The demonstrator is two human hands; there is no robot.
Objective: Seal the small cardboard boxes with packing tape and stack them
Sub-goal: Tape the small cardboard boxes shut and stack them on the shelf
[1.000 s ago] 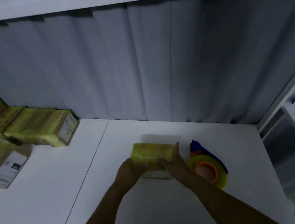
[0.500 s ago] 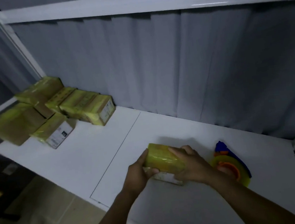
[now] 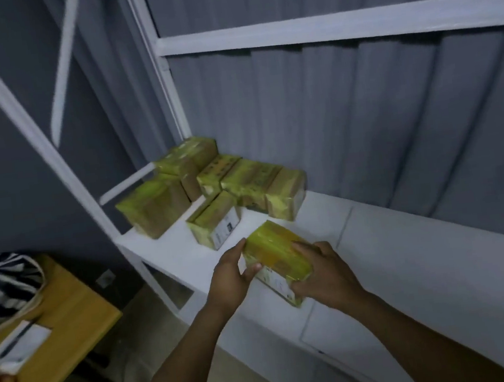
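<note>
Taped box [image 3: 275,255] held over white shelf [image 3: 410,267], near the box pile [image 3: 213,189]; left hand [image 3: 229,278] and right hand [image 3: 323,273] clasp opposite ends, likely steadying it for stacking

Yellow-taped box [image 3: 275,252], tilted, apparently sealed — white label on its lower side — near stacked taped boxes [image 3: 243,179].

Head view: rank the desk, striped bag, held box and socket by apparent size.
Largest: desk.
Next: striped bag and held box, which look about alike, so unranked; the frame edge cuts the bag off.
Smallest: socket.
</note>
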